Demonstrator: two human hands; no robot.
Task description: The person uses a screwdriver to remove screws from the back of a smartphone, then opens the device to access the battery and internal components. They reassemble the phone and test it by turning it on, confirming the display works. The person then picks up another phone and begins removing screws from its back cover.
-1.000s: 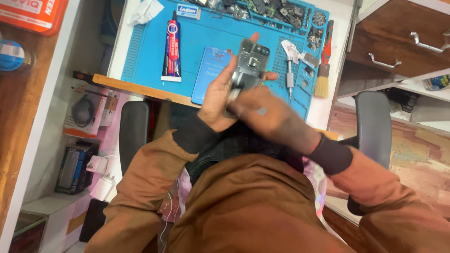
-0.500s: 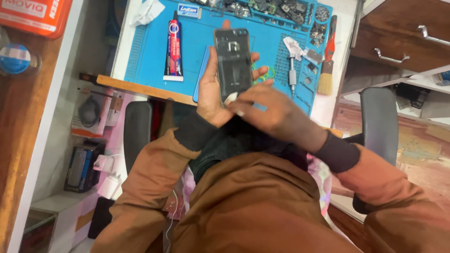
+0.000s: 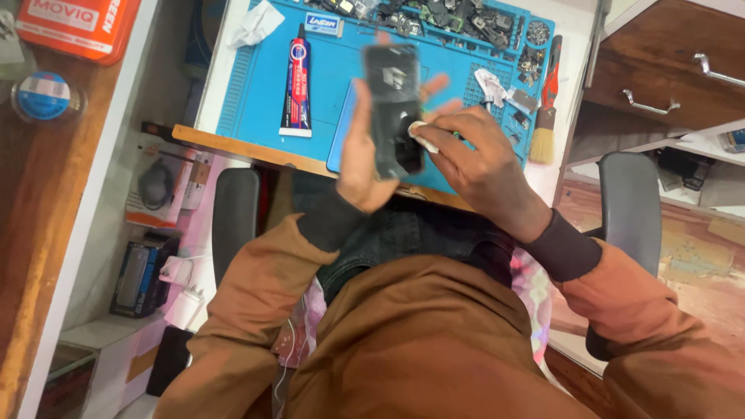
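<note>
Left hand (image 3: 358, 167) is wrapped around a dark phone (image 3: 394, 109), holding it upright over the blue work mat (image 3: 256, 93). Right hand (image 3: 477, 159) pinches a small white wipe (image 3: 420, 134) against the phone's lower edge, so both hands meet at it. Glue tube (image 3: 296, 87) lies on the mat, brush (image 3: 545, 109) off to the right

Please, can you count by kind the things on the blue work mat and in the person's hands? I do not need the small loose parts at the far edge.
Dark phone, held in left hand: 1
White wipe, in right hand: 1
Glue tube: 1
Brush: 1
Crumpled white tissue: 1
Total: 5
</note>
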